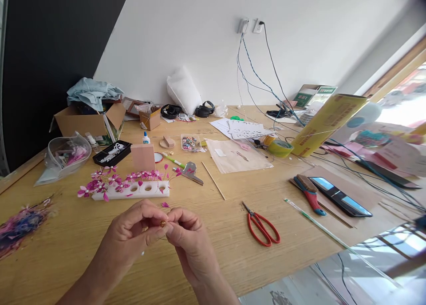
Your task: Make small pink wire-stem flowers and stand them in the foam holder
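Note:
My left hand [138, 231] and my right hand [188, 234] meet over the front of the wooden table, fingertips pinched close together. A small gold-coloured bead [163, 223] shows between the left thumb and forefinger, and the right fingertips press against it. Some thin wire seems to run below the fingers, too fine to follow. Just beyond the hands lies a loose magenta petal [165, 204]. Behind it stands a white foam block with holes [141, 190], bearing wire-stemmed magenta flowers [115, 179] with pearly centres.
Red-handled scissors [262, 228] lie right of my hands. Farther back are a wooden stick [213, 180], a metal clip [193, 172], a pink block [143, 157], a glue bottle [146, 138] and a bead box [191, 143]. A brush [309, 194] and yellow roll [329, 125] occupy the right.

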The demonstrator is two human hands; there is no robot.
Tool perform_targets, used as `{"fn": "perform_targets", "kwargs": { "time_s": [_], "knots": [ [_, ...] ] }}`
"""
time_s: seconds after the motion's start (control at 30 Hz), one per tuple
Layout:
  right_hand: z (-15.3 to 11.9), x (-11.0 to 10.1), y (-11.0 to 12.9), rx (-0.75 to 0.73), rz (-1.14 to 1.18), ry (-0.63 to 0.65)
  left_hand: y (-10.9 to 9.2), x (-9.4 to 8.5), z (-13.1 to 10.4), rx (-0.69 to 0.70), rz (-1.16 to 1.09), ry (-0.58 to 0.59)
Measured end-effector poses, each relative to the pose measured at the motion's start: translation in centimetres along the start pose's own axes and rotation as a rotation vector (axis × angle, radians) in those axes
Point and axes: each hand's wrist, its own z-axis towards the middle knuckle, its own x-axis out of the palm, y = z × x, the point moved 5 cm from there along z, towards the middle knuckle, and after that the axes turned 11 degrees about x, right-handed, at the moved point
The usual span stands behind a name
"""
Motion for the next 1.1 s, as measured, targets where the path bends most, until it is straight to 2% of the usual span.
{"fn": "perform_targets", "kwargs": {
  "time_s": [0.17, 0.4, 0.67, 0.93, 1.1],
  "knots": [
    [0.2, -0.1, -0.2, 0.011, 0.036, 0.021, 1.1, 0.4, -0.2, -0.075, -0.131, 0.032],
    [0.1, 0.5, -0.4, 0.109, 0.202, 0.119, 2.6, 0.7, -0.4, -0.095, -0.247, 0.101],
    [0.5, 0.5, -1.1, 0.165, 0.305, 0.143, 4.2, 1.2, -0.8, -0.304, -0.396, 0.076],
    [0.7, -0.1, -0.9, 0.14, 0.291, 0.132, 4.7, 1.6, -0.8, -0.307, -0.432, 0.098],
    [0.6, -0.3, -0.8, 0.115, 0.229, 0.088, 4.5, 1.0, -0.3, -0.236, -0.306, 0.093]
  ]
}}
